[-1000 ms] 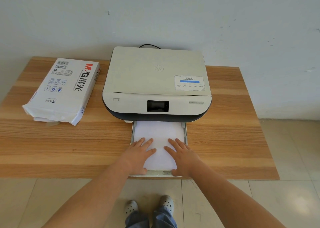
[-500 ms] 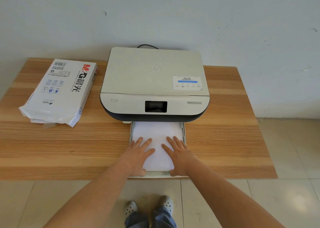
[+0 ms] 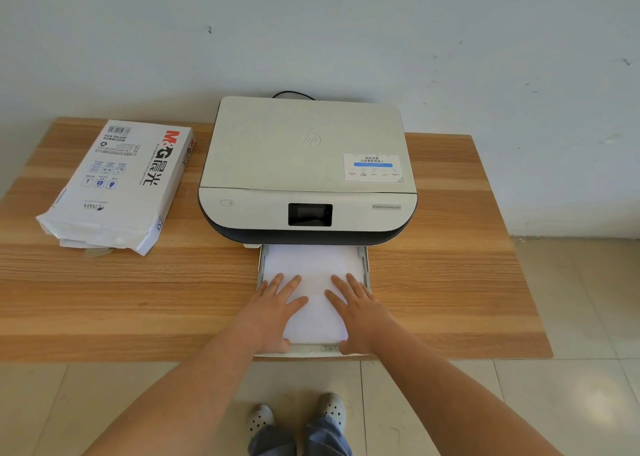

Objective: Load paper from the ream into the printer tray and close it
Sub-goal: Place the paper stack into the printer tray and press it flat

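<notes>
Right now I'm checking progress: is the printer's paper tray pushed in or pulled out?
Pulled out. The tray juts from the printer, paper showing, both hands flat on it.

white paper (image 3: 313, 265) flat in pulled-out tray (image 3: 364, 265), opened ream (image 3: 117, 185) left

White paper (image 3: 311, 265) under the fingers (image 3: 277, 282); beige, black-banded printer (image 3: 308, 151) beyond them; wood-grain table (image 3: 138, 300).

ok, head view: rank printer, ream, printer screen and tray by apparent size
1. printer
2. ream
3. tray, pulled out, partly under both hands, nearer the camera, so its rank against the ream is unsure
4. printer screen
</notes>
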`<control>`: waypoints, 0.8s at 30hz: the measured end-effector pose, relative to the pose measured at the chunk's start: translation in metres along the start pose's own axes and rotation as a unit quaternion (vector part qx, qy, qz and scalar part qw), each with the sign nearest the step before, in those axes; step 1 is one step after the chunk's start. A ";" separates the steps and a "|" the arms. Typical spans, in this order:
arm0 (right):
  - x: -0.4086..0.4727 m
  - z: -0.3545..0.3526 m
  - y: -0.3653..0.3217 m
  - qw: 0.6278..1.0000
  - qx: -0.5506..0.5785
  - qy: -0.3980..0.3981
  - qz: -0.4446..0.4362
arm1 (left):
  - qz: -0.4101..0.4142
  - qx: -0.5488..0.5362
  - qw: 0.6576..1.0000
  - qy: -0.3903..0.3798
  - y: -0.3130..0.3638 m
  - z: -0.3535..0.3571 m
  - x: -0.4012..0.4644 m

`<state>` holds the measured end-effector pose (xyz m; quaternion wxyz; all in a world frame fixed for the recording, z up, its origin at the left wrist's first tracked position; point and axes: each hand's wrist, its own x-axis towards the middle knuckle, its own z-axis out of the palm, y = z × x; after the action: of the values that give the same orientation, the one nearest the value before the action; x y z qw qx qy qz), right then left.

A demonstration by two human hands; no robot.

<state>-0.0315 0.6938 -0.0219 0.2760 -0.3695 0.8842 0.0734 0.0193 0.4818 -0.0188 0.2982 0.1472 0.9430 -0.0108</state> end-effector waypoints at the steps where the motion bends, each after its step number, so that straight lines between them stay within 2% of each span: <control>1: 0.000 0.000 0.000 1.000 0.000 -0.001 0.000 | -0.001 -0.002 1.000 -0.001 0.000 0.000 0.000; 24: 0.002 0.002 0.000 0.999 0.028 -0.022 0.022 | -0.008 -0.034 0.999 -0.005 0.001 -0.002 -0.001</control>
<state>-0.0317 0.6936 -0.0250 0.3037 -0.3400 0.8878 0.0630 0.0190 0.4829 -0.0168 0.3080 0.1296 0.9423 0.0182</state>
